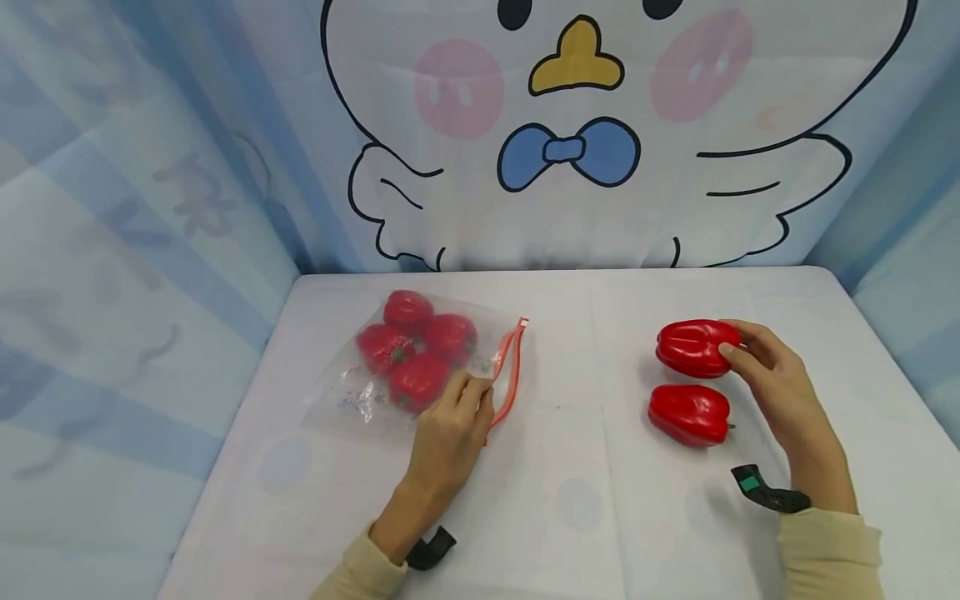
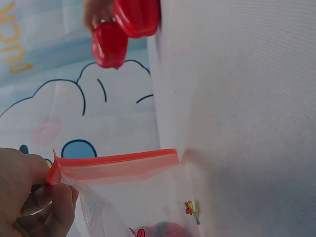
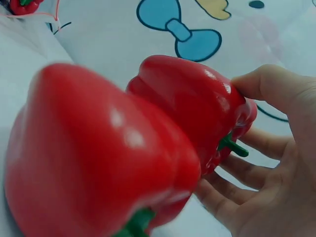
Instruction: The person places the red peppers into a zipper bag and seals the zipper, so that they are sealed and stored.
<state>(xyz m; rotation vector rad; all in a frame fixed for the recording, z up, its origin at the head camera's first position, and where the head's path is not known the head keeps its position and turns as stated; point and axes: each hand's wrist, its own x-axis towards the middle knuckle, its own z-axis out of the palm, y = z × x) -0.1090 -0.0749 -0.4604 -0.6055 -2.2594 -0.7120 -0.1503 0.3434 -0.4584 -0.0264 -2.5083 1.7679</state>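
Observation:
A clear zip bag (image 1: 337, 379) with a red-orange zip edge (image 2: 118, 159) lies on the left half of the table, several red bell peppers (image 1: 408, 312) inside it. My left hand (image 1: 453, 429) pinches the bag's edge near its opening, between thumb and fingers. On the right, my right hand (image 1: 776, 383) grips a red bell pepper (image 1: 693, 348) by its stem end, thumb on one side and fingers on the other. Just in front of it, another red bell pepper (image 1: 688, 415) lies on the table, its green stem (image 3: 136, 224) showing in the right wrist view.
The white-covered table (image 1: 570, 517) stands against a cloth backdrop with a cartoon duck wearing a blue bow tie (image 1: 564, 150). Blue and white curtains (image 1: 127, 275) hang at the left side. Each wrist wears a black strap (image 1: 772, 492).

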